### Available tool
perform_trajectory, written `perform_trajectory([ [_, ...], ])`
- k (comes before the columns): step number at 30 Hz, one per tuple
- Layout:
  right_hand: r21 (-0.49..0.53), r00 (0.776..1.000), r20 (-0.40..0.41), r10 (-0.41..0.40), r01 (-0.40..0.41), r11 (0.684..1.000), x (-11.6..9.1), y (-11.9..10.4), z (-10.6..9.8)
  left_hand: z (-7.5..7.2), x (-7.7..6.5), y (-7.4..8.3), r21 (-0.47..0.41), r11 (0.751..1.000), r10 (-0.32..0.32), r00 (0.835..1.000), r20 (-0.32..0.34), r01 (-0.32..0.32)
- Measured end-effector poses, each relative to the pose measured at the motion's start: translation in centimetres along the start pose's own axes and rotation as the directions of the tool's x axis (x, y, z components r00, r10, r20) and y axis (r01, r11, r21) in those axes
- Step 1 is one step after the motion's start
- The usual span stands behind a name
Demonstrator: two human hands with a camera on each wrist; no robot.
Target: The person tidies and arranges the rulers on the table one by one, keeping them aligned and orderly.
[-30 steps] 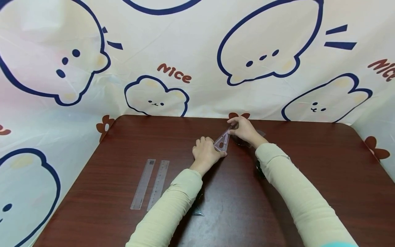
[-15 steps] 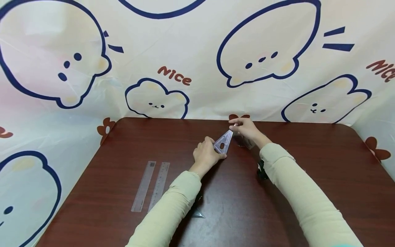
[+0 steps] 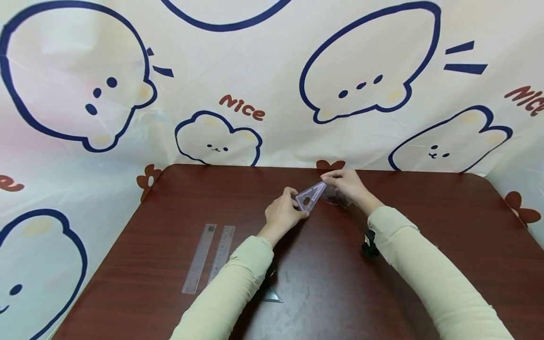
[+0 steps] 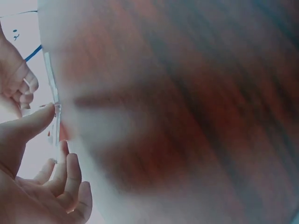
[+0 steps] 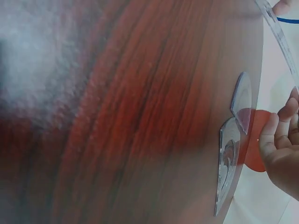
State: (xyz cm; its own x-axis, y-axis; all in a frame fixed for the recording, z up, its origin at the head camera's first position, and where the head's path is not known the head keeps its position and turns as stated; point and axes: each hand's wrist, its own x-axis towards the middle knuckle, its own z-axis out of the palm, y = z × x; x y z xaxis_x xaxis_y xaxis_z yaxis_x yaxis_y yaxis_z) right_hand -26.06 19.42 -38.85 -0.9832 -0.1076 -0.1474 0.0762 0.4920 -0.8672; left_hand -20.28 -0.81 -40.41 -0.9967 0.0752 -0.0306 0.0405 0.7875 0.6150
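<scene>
The left hand and right hand both pinch a clear plastic triangle, pierced by a hole, at the left hand's two o'clock. At that hand's eight o'clock, transparent rulers lie on the glossy, wood-grained table.

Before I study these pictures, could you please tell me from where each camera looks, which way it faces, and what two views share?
Head: worn on the head, facing forward and down at the table; both sleeves show, with left hand and right hand holding a clear triangle.
Left wrist: looks across the table; left hand near, right hand beyond.
Right wrist: looks along the table, with two clear curved pieces; right hand near, a bit of left hand at the top.
Shared: both wrist views show the clear triangle nearly edge-on.
</scene>
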Motion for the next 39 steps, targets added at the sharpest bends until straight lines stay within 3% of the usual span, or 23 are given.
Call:
perform_trajectory([
  [5,0.07,0.999,-0.046,0.018,-0.015,0.997,-0.5,0.0,-0.2,-0.2,0.0,-0.1,-0.078,0.997,-0.021,1.0,-0.009,0.02],
  [10,0.064,0.998,-0.07,0.004,0.001,0.998,-1.4,-0.1,-0.4,-0.6,-0.3,0.0,-0.129,0.991,-0.035,0.999,-0.033,0.03],
  [16,0.049,0.997,-0.065,-0.028,0.031,0.998,-2.6,-0.2,-0.7,-1.3,-0.5,-0.1,-0.134,0.991,-0.007,0.999,-0.046,0.0],
  [31,-0.049,0.994,0.029,-0.103,0.104,0.993,-5.4,0.7,-1.7,-2.5,-1.0,0.0,-0.12,0.989,0.089,0.996,0.019,-0.086],
  [39,-0.098,0.988,0.008,-0.155,0.155,0.983,-6.9,0.9,-1.6,-2.9,-2.1,0.1,-0.127,0.982,0.144,0.989,0.024,-0.14],
])
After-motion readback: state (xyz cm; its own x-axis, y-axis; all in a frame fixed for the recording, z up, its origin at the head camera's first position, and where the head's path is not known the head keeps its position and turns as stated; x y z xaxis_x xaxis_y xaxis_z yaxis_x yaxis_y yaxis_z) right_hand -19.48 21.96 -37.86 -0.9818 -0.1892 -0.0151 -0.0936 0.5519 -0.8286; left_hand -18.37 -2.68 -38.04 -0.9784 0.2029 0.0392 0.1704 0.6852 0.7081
